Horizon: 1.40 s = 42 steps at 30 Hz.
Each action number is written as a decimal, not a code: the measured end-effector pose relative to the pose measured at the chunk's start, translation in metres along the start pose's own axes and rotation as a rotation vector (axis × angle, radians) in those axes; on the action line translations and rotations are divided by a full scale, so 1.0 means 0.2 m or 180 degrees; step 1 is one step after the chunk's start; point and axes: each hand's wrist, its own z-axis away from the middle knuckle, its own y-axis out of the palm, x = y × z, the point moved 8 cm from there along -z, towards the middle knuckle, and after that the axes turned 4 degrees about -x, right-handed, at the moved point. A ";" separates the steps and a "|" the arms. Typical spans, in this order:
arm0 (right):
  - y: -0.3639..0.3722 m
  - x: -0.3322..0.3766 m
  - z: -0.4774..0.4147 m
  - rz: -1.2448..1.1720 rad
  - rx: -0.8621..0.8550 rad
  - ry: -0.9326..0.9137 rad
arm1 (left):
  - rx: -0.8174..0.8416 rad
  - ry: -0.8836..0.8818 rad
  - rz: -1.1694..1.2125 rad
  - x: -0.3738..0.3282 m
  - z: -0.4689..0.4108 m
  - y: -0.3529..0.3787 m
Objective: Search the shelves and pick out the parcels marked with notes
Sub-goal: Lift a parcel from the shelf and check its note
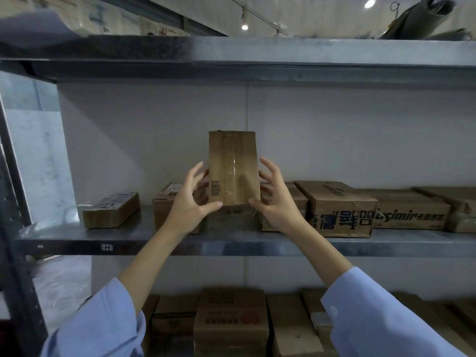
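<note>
You've got a taped cardboard parcel stood upright above the middle shelf, barcode low on its left side, left hand and right hand gripping its sides with fingers spread. The box to the right reads "simir".

Dim, cool light; 2 ceiling lamps glow above my view. Tape glares faintly. Edges bow, upper-left corner smeared with blur.
</note>
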 end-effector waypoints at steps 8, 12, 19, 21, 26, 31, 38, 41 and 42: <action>-0.01 -0.05 -0.04 0.0142 -0.0079 0.0141 | -0.0001 0.0004 0.0164 -0.02 0.00 0.02; -0.02 -0.04 -0.04 0.0234 -0.0081 0.0128 | -0.0002 0.0045 0.0208 0.00 -0.02 0.02; -0.04 -0.02 -0.05 0.0175 -0.0114 -0.0013 | -0.0056 0.0196 0.0335 -0.01 -0.03 0.01; -0.05 -0.02 -0.06 0.0136 -0.0098 -0.0023 | -0.0081 0.0232 0.0243 -0.01 -0.03 0.01; -0.07 -0.03 -0.06 0.0015 -0.0030 0.0034 | -0.0013 0.0186 0.0373 0.00 -0.03 0.01; -0.05 -0.02 -0.05 -0.0010 -0.0019 0.0040 | 0.0094 0.0250 0.0363 -0.02 -0.02 0.03; -0.02 -0.01 -0.03 0.0234 0.0143 -0.0045 | 0.0137 0.0368 0.0209 -0.03 -0.01 0.05; -0.02 -0.02 -0.03 0.0012 0.0187 0.0086 | 0.0153 0.0218 0.0368 0.00 -0.01 0.04; -0.02 -0.02 -0.02 -0.0036 0.0192 0.0128 | 0.0142 0.0195 0.0412 0.02 -0.01 0.03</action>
